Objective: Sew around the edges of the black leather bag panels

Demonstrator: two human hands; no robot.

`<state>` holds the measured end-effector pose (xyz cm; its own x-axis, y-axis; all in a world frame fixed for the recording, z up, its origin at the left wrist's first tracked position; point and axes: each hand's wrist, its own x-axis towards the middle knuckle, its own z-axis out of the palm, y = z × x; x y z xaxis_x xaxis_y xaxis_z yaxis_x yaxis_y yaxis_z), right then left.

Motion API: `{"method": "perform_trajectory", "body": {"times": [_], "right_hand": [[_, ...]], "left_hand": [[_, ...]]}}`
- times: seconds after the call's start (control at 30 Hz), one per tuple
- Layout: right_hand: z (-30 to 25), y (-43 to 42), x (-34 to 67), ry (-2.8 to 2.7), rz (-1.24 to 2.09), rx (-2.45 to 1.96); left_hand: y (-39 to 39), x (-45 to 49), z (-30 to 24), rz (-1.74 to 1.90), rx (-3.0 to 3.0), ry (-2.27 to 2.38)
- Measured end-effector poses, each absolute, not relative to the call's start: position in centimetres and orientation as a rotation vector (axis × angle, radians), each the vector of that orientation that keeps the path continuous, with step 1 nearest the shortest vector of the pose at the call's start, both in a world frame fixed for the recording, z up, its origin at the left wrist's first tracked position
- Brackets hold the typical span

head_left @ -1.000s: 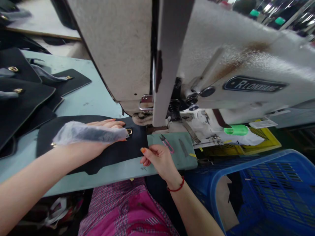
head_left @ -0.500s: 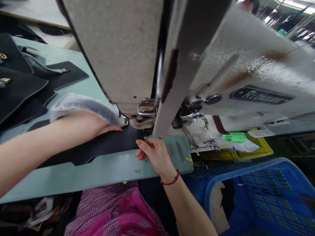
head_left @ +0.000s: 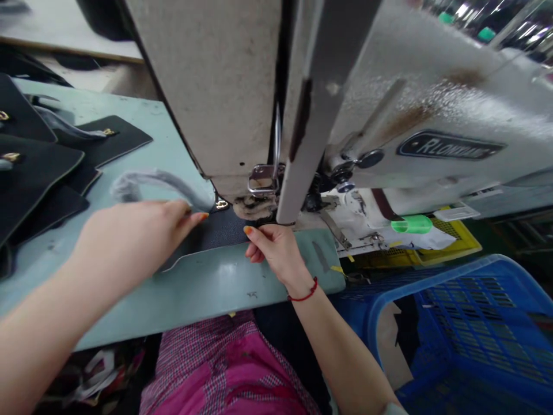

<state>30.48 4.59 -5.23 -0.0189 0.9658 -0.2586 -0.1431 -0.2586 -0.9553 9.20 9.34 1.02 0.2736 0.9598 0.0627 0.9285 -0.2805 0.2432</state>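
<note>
A black leather panel lies under the head of the sewing machine, its near edge running along the pale green table. A plastic-wrapped handle with a gold metal fitting is attached to it and arches up at the back. My left hand covers the panel's left part, thumb and fingers pinched close to the handle's end; what lies between the fingertips is partly hidden. At the panel's right near corner, my right hand has its fingers curled and its thumb pressed on the edge.
More black leather panels with handles are piled on the table's left. A blue plastic basket holding cut pieces stands at the lower right. Behind it sits a yellow crate. The machine's arm fills the upper right.
My left hand has turned, from lying along the handle to a raised pinch nearer the table's front. The panel has swung a little under the machine head. My right hand stays at its corner.
</note>
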Motion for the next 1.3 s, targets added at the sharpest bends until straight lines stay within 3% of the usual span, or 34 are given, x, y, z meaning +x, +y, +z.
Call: {"method": "perform_trajectory", "body": {"times": [0.07, 0.17, 0.27, 0.37, 0.73, 1.03, 1.3], "right_hand": [[-5.1, 4.5, 30.4, -0.964, 1.448, -1.303], [-4.9, 4.3, 30.2, -0.973, 1.423, -1.314], [-4.9, 4.2, 30.1, -0.982, 1.379, -1.320], [-5.0, 4.1, 29.9, -0.974, 1.349, -1.329], [-6.2, 3.0, 28.4, -0.452, 1.599, -1.115], [-5.4, 2.8, 28.5, -0.888, 1.172, -1.341], [-5.4, 1.4, 29.1, -0.896, 1.301, -1.276]], "left_hand": [[5.5, 9.9, -0.4, 0.528, 2.314, 1.598], [1.5, 12.2, -4.2, 0.670, 1.549, 1.176], [1.1, 15.1, -7.3, 0.881, 0.785, 0.998], [3.2, 16.9, -8.0, 1.032, 0.495, 0.938], [5.1, 17.1, -6.4, 0.899, 0.302, 0.808], [6.0, 16.2, -6.0, 0.803, 0.545, 1.103], [6.1, 15.9, -5.9, 0.787, 0.539, 1.112]]}}
